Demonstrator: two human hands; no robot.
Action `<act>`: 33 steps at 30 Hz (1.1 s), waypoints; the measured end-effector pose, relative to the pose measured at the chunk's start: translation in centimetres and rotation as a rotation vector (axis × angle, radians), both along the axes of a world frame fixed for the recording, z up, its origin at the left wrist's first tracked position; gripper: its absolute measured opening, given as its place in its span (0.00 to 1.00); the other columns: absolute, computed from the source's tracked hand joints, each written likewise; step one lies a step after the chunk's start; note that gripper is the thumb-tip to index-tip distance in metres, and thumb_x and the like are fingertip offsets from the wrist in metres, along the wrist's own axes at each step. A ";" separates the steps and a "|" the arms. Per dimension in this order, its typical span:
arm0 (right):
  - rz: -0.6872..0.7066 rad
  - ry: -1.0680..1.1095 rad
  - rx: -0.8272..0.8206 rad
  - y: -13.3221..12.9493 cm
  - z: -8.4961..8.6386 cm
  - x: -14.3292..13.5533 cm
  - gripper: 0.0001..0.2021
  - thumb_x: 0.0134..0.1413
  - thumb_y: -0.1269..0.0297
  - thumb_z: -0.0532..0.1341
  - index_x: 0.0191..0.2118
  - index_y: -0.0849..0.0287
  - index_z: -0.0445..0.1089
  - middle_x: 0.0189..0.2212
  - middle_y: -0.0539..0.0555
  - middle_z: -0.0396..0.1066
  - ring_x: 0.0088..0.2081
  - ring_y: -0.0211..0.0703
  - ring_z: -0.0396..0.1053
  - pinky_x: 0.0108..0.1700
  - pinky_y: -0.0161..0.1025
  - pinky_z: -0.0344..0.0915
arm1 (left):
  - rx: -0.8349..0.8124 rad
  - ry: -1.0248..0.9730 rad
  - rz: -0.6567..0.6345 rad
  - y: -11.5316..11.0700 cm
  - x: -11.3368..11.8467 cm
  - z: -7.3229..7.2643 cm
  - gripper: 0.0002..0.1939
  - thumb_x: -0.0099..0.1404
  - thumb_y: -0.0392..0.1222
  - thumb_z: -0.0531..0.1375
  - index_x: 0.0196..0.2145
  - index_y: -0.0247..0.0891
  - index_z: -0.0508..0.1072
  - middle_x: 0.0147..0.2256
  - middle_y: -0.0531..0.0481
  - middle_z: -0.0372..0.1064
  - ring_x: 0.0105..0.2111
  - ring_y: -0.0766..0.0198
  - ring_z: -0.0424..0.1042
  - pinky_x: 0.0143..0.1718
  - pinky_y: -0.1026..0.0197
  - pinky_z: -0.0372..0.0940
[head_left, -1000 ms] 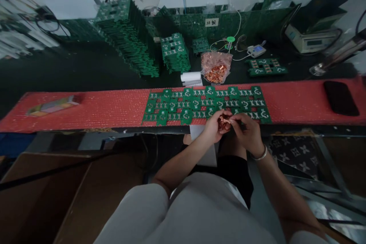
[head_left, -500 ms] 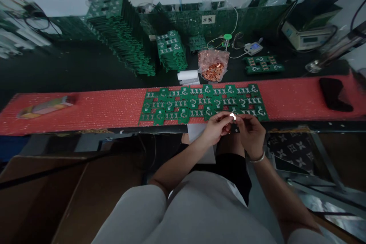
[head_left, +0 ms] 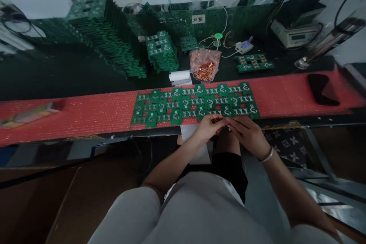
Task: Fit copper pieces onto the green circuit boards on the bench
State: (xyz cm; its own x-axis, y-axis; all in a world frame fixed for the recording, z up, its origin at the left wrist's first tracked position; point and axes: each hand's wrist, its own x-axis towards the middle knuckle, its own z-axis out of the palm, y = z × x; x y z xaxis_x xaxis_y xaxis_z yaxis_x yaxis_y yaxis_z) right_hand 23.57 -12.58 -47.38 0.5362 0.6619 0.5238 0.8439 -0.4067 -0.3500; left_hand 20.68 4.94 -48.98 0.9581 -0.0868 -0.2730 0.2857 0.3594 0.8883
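My left hand [head_left: 210, 126] is curled around small copper pieces [head_left: 215, 120], at the front edge of the green circuit boards [head_left: 197, 101]. Beside it, my right hand [head_left: 248, 134] has its fingers pressed together, and its fingertips meet those of my left hand. Whatever lies between the right fingertips is too small to make out. Several boards lie in rows on a red bubble-wrap mat [head_left: 108, 113]. Behind them stands a clear bag of copper pieces [head_left: 205, 69].
Tall stacks of green boards [head_left: 105, 34] and a shorter stack [head_left: 162, 51] stand behind the mat. A white roll [head_left: 179, 76], more boards [head_left: 254, 63], a scale [head_left: 296, 36] and a black object [head_left: 323, 89] are further right.
The view has shifted slightly to the right. My right hand has turned flatter, with its fingers reaching toward my left palm. The bright glint between the fingertips is gone, and copper pieces show in my left hand.
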 end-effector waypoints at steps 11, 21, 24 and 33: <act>0.158 0.041 -0.150 -0.7 1.3 4.2 0.09 0.66 0.63 0.56 0.47 0.58 0.71 0.40 0.57 0.75 0.41 0.46 0.73 0.43 0.44 0.73 | -0.003 0.119 -0.016 0.2 0.8 0.3 0.19 0.48 0.52 0.70 0.30 0.33 0.74 0.16 0.58 0.58 0.15 0.75 0.54 0.17 0.68 0.47; -0.150 0.101 -0.199 -3.6 -4.4 19.3 0.15 0.62 0.53 0.56 0.41 0.55 0.76 0.39 0.59 0.72 0.44 0.54 0.71 0.49 0.55 0.70 | -0.178 0.173 0.035 0.5 0.7 0.6 0.12 0.51 0.41 0.63 0.34 0.33 0.76 0.21 0.56 0.58 0.17 0.75 0.54 0.18 0.68 0.40; -0.105 0.091 -0.222 -3.5 -5.2 20.2 0.15 0.63 0.54 0.55 0.43 0.55 0.76 0.39 0.59 0.72 0.44 0.53 0.69 0.50 0.53 0.69 | -0.198 0.158 0.033 0.8 0.5 0.8 0.13 0.52 0.43 0.65 0.35 0.33 0.76 0.22 0.56 0.58 0.18 0.75 0.54 0.18 0.68 0.39; -0.079 0.020 -0.261 -3.5 -5.5 21.2 0.16 0.64 0.56 0.54 0.43 0.55 0.78 0.39 0.59 0.73 0.43 0.51 0.70 0.48 0.50 0.70 | -0.253 0.179 0.040 1.3 0.7 1.0 0.18 0.51 0.47 0.68 0.36 0.32 0.77 0.26 0.54 0.60 0.18 0.76 0.55 0.18 0.67 0.36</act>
State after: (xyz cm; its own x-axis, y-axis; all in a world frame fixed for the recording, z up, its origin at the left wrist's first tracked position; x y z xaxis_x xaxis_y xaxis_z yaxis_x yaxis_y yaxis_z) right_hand 44.78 -16.12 -52.92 0.5998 0.7292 0.3293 0.8001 -0.5494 -0.2409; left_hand 21.39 6.23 -48.02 0.9005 -0.1370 -0.4127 0.4112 0.5769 0.7058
